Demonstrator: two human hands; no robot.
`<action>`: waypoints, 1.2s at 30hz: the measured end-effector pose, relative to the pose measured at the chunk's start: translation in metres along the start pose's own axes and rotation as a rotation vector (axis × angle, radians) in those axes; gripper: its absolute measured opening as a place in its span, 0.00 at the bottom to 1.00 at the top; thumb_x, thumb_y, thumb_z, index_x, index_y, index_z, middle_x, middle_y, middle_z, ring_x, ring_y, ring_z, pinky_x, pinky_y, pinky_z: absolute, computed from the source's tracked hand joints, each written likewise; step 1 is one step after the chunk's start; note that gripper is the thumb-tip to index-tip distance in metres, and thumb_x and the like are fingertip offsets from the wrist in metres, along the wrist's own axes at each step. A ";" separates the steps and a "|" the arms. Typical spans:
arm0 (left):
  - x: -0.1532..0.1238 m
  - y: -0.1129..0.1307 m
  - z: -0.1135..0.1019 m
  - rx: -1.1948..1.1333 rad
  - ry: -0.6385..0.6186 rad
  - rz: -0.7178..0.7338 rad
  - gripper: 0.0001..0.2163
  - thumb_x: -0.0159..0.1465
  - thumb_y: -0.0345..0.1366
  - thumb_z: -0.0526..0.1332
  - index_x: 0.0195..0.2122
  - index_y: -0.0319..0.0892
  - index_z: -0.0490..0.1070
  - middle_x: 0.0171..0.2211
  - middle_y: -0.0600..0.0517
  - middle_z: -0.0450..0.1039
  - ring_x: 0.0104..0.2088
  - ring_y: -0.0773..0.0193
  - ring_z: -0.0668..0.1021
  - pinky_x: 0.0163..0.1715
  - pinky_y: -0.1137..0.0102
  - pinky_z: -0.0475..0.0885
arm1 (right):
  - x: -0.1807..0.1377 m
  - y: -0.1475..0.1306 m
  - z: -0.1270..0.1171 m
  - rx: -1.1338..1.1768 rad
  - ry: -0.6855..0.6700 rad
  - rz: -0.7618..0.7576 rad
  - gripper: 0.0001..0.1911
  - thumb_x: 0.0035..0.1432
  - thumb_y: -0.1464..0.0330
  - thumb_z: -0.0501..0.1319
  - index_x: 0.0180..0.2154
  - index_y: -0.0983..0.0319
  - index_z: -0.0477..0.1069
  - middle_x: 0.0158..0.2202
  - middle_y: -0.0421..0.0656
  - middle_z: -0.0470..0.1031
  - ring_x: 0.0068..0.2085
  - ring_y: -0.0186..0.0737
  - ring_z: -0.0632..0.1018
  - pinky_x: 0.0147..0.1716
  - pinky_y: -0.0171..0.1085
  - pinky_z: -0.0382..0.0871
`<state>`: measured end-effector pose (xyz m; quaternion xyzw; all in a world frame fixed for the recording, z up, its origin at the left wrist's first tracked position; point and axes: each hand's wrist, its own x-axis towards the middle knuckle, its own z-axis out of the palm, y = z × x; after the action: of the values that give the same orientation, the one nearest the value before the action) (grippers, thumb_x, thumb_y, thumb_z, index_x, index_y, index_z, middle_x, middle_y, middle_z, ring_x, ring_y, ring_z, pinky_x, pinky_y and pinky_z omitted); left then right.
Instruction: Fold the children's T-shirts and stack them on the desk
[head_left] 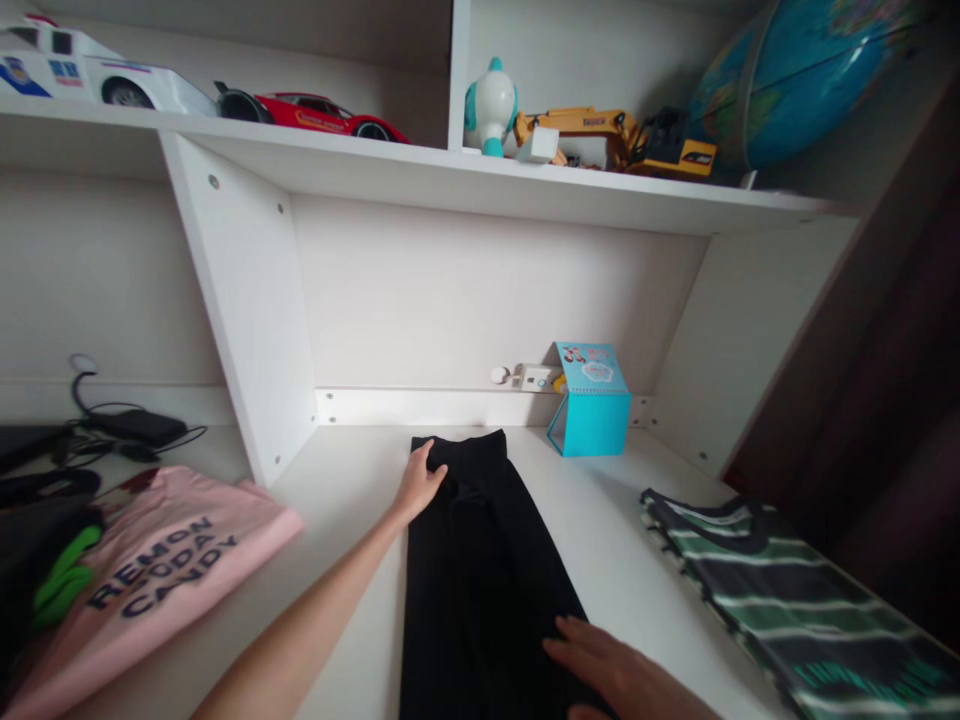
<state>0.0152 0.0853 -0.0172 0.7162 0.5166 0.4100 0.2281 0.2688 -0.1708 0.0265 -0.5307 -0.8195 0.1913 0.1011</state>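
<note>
Black trousers [480,560] lie lengthwise on the white desk, their waistband toward the back wall. My left hand [424,485] rests on the left end of the waistband, thumb and forefinger apart; the other fingers are partly hidden. Lower down, my right hand [600,660] lies over the right edge of the trousers with its fingers stretched out and nothing held. Part of that hand is cut off by the bottom of the view.
A folded striped T-shirt [780,590] lies at right, a pink garment [187,560] at left beside a black adapter [146,427] with cables. A blue desk calendar [596,420] stands near a power socket [538,378]. Toys and a globe [795,80] occupy the shelf [360,165] above.
</note>
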 end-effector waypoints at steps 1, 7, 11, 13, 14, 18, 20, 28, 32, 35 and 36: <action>-0.003 -0.001 0.002 0.028 0.040 0.056 0.23 0.60 0.36 0.54 0.56 0.40 0.55 0.55 0.41 0.57 0.31 0.67 0.75 0.40 0.65 0.72 | 0.007 -0.002 -0.015 0.052 0.011 0.027 0.21 0.57 0.56 0.52 0.52 0.50 0.64 0.51 0.41 0.69 0.50 0.45 0.71 0.47 0.39 0.67; -0.013 0.004 0.006 0.192 0.114 0.199 0.17 0.63 0.39 0.49 0.53 0.44 0.59 0.57 0.44 0.52 0.48 0.58 0.69 0.50 0.60 0.65 | 0.128 0.044 -0.068 0.271 0.146 0.310 0.13 0.58 0.66 0.54 0.26 0.63 0.72 0.26 0.40 0.74 0.32 0.35 0.75 0.38 0.34 0.67; -0.014 0.006 0.002 0.304 0.066 0.218 0.18 0.64 0.41 0.48 0.53 0.42 0.61 0.57 0.44 0.54 0.56 0.55 0.61 0.55 0.58 0.59 | 0.214 0.082 -0.063 0.347 0.204 0.509 0.13 0.60 0.63 0.54 0.38 0.66 0.68 0.34 0.41 0.72 0.33 0.33 0.74 0.33 0.37 0.70; -0.014 0.008 0.001 0.324 0.011 0.218 0.19 0.64 0.42 0.47 0.54 0.44 0.60 0.58 0.46 0.53 0.59 0.55 0.56 0.56 0.58 0.56 | 0.240 0.090 -0.057 0.371 0.240 0.568 0.15 0.59 0.62 0.55 0.44 0.65 0.65 0.40 0.43 0.70 0.36 0.34 0.73 0.35 0.39 0.70; -0.013 0.008 0.001 0.329 -0.015 0.216 0.19 0.64 0.42 0.46 0.55 0.44 0.59 0.59 0.47 0.52 0.59 0.56 0.55 0.57 0.58 0.55 | 0.250 0.093 -0.054 0.378 0.257 0.587 0.16 0.59 0.62 0.55 0.45 0.64 0.65 0.42 0.44 0.69 0.38 0.35 0.73 0.36 0.40 0.70; -0.012 0.009 0.001 0.354 -0.090 0.181 0.20 0.65 0.43 0.43 0.56 0.44 0.59 0.59 0.47 0.53 0.60 0.57 0.55 0.57 0.60 0.54 | 0.277 0.104 -0.045 0.377 0.298 0.640 0.15 0.59 0.62 0.55 0.45 0.64 0.65 0.43 0.44 0.69 0.39 0.37 0.73 0.38 0.41 0.70; -0.011 0.009 0.001 0.371 -0.124 0.155 0.21 0.65 0.44 0.42 0.57 0.44 0.59 0.59 0.48 0.53 0.60 0.57 0.55 0.57 0.61 0.54 | 0.285 0.109 -0.041 0.356 0.322 0.655 0.15 0.58 0.62 0.55 0.44 0.64 0.66 0.43 0.44 0.69 0.40 0.37 0.73 0.38 0.41 0.69; -0.007 0.003 0.003 0.468 -0.157 0.077 0.24 0.64 0.49 0.43 0.58 0.45 0.57 0.60 0.49 0.53 0.60 0.52 0.54 0.57 0.58 0.51 | 0.294 0.111 -0.028 0.204 0.491 0.644 0.14 0.59 0.62 0.54 0.43 0.62 0.66 0.44 0.43 0.69 0.41 0.37 0.72 0.40 0.42 0.68; -0.007 0.003 0.001 0.448 -0.164 0.054 0.25 0.63 0.51 0.44 0.57 0.48 0.58 0.60 0.50 0.52 0.61 0.51 0.52 0.57 0.57 0.50 | 0.290 0.106 -0.038 0.111 0.537 0.639 0.15 0.59 0.62 0.54 0.45 0.63 0.65 0.44 0.44 0.69 0.41 0.38 0.72 0.41 0.44 0.68; -0.009 0.007 -0.002 0.413 -0.181 0.029 0.26 0.61 0.55 0.44 0.56 0.51 0.60 0.61 0.51 0.51 0.61 0.50 0.51 0.57 0.56 0.51 | 0.290 0.099 -0.049 0.055 0.520 0.528 0.15 0.60 0.61 0.53 0.45 0.62 0.65 0.45 0.44 0.69 0.43 0.38 0.71 0.44 0.45 0.66; -0.009 0.008 -0.003 0.414 -0.190 0.031 0.26 0.60 0.55 0.45 0.56 0.50 0.60 0.61 0.51 0.50 0.61 0.49 0.50 0.57 0.56 0.50 | 0.290 0.096 -0.050 0.047 0.485 0.471 0.15 0.60 0.60 0.53 0.44 0.62 0.66 0.44 0.44 0.69 0.44 0.38 0.72 0.44 0.45 0.65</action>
<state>0.0159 0.0736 -0.0120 0.7910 0.5548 0.2295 0.1176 0.2465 0.1379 0.0202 -0.7329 -0.6220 0.0962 0.2583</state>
